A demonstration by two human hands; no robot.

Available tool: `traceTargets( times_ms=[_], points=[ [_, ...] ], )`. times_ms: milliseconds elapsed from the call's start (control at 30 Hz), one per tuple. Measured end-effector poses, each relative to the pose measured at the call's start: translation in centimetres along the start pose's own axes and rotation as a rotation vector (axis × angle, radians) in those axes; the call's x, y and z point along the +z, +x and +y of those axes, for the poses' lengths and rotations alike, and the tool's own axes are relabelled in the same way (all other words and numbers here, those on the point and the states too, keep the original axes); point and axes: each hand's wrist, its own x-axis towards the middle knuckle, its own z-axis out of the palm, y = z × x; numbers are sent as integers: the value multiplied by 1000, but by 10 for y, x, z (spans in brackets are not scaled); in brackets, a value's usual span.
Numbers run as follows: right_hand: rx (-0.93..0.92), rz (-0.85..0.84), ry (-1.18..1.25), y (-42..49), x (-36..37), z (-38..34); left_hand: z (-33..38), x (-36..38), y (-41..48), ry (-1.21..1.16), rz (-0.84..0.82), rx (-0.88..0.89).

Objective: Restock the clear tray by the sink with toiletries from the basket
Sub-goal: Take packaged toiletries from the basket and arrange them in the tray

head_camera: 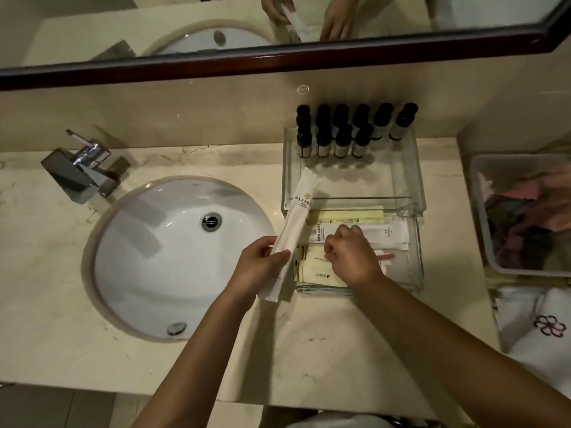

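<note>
Fingers (279, 256) of the left hand (259, 267) are pinching a long white sachet (298, 211), parking it aside, likely freeing space. Right hand (352, 257), curled, contents unclear, is arranging packets (318, 267) inside the clear tray (417, 242). Basket (482, 230) is sitting rightmost.

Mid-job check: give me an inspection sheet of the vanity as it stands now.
Surface: marble counter, bare in front of the sink.
Job's things: clear tray holds dark bottles at the back, flat packets in front; basket at right edge.
Clutter: folded towel below the basket.
Grippers: left hand holds a long white packet; right hand is down among the tray's packets, grip unclear.
Cables: nothing seen.
Surroundings: tap, mirror.
</note>
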Motion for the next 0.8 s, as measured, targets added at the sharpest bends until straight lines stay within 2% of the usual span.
traceTargets(
  times_ms=[133, 233, 333, 400, 500, 567, 667, 800],
  points=[
    [176, 203, 170, -13, -9, -2, 5, -1, 4, 119, -76, 3],
    [214, 385, 201, -27, -28, 3, 10, 0, 11, 408, -144, 85],
    [112, 334, 22, -40, -43, 14, 20, 11, 22, 747, -258, 241],
    [5, 349, -117, -43, -45, 24, 30, 24, 27, 846, -327, 331],
    [-22, 368, -236, -42, -45, 39, 48, 48, 37, 936, -324, 436],
    [-22, 343, -204, -38, -46, 47, 54, 59, 43, 1028, -291, 487],
    [89, 302, -118, -29, -50, 61, 55, 67, 51, 1176, -207, 583],
    [109, 305, -2, -17, -53, 70, 42, 61, 56, 1214, -122, 636]
  ],
)
